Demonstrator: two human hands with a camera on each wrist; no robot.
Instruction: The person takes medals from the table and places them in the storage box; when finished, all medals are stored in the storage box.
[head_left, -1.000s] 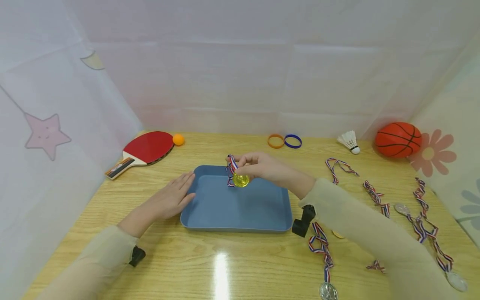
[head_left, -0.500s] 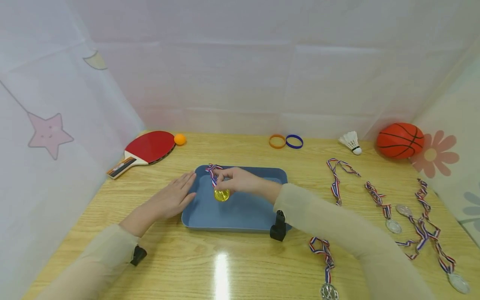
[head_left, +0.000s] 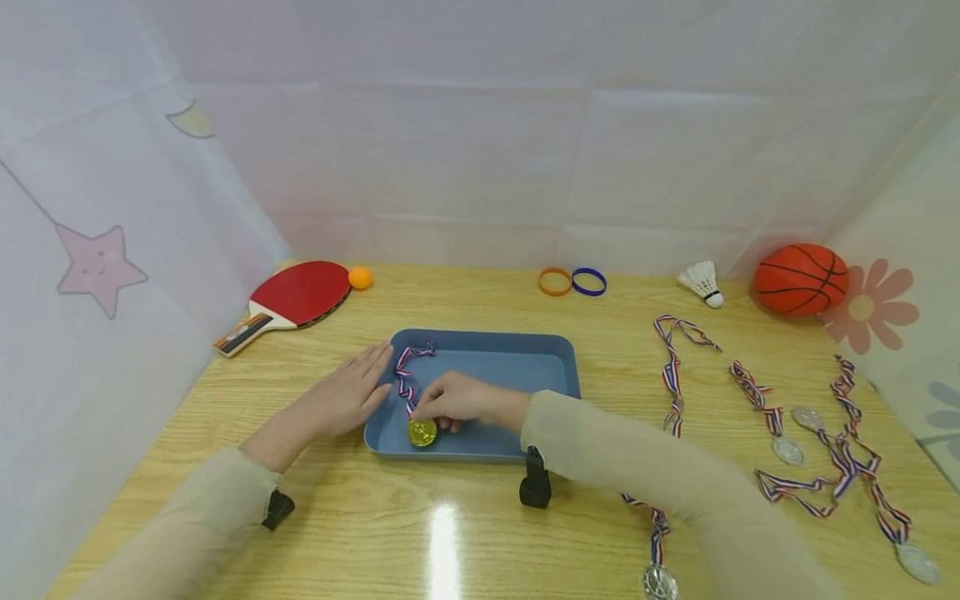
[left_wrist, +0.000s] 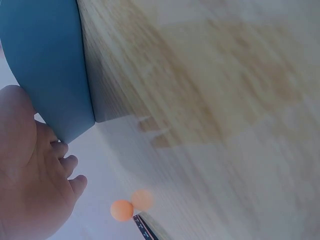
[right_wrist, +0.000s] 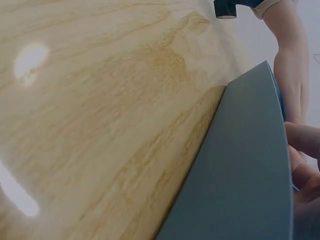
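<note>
A blue tray point(head_left: 525, 364) sits mid-table. My right hand point(head_left: 448, 402) reaches into its front left corner and pinches a gold medal point(head_left: 422, 432) that lies on the tray floor; its striped ribbon point(head_left: 408, 367) trails back over the tray's left wall. My left hand point(head_left: 347, 396) lies flat with straight fingers against the tray's left rim. In the left wrist view the left hand's fingers point(left_wrist: 45, 165) rest by the tray's point(left_wrist: 42, 60) outer wall. In the right wrist view the tray's wall point(right_wrist: 245, 165) fills the lower right, with the right hand's fingertips point(right_wrist: 302, 160) at its edge.
Several silver medals with striped ribbons point(head_left: 783, 433) lie on the table's right side. A red paddle point(head_left: 288, 300) and orange ball point(head_left: 360, 277) sit far left; two wristbands point(head_left: 572, 282), a shuttlecock point(head_left: 700, 283) and a basketball point(head_left: 799, 278) line the back. White curtains enclose the table.
My right hand has carried the gold medal from above the tray's back down and left to its front left corner, where the medal now lies. The left hand has stayed put.
</note>
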